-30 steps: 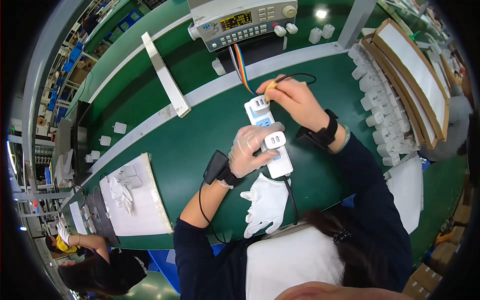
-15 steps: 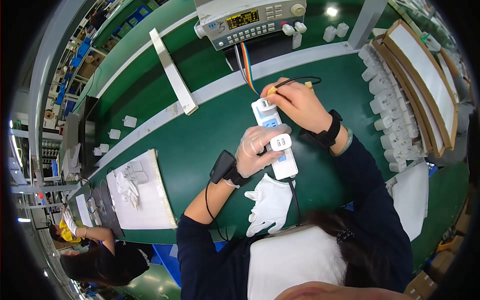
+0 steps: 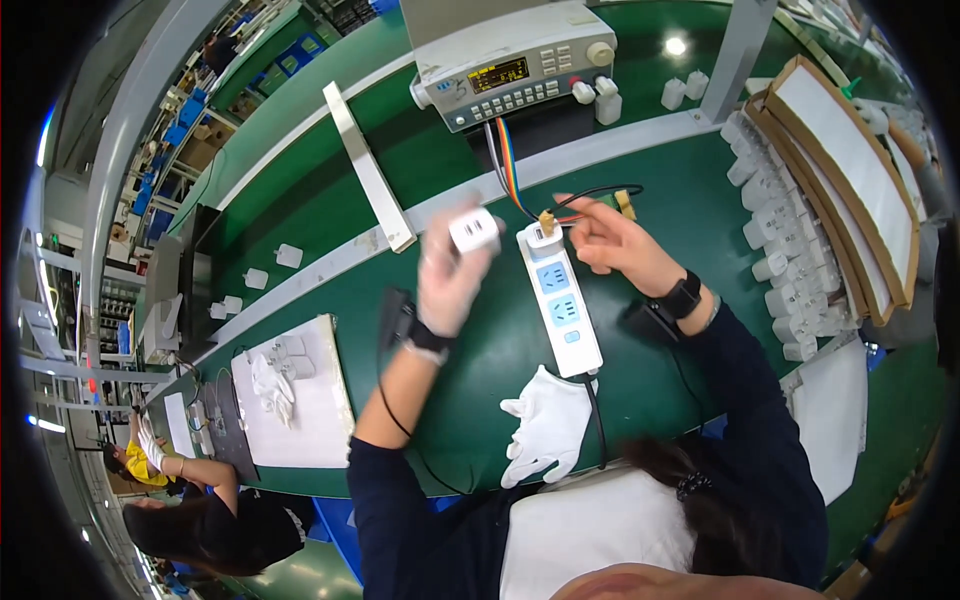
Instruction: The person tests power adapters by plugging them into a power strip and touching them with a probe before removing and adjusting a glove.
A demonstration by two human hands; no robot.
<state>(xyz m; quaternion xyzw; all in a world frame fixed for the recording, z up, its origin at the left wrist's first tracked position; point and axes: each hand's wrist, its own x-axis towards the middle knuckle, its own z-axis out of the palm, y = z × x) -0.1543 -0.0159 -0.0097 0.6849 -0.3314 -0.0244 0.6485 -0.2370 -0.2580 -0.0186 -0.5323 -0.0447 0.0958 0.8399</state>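
Note:
My left hand (image 3: 447, 280), in a thin clear glove, is closed around a white two-port USB charger (image 3: 474, 231). It is raised over the bench, left of the power strip. The white power strip (image 3: 577, 352) has blue socket faces. A second white charger (image 3: 541, 238) sits in its far socket, with a tan USB plug (image 3: 547, 222) in it. My bare right hand (image 3: 620, 248) is just right of that plug, index finger stretched toward the black cable (image 3: 600, 189) and other fingers curled. It appears to hold nothing. A white glove (image 3: 548, 425) lies near the strip's front end.
A bench power instrument (image 3: 515, 70) with a lit display stands at the back. Many white chargers (image 3: 775, 220) line the right side beside cardboard trays (image 3: 840, 180). A white board (image 3: 300, 440) with another glove lies left. A metal bar (image 3: 368, 165) crosses the back-left bench.
My left hand has lifted the charger away from the power strip to the upper left. My right hand has let go of the tan plug and drawn back slightly right and down.

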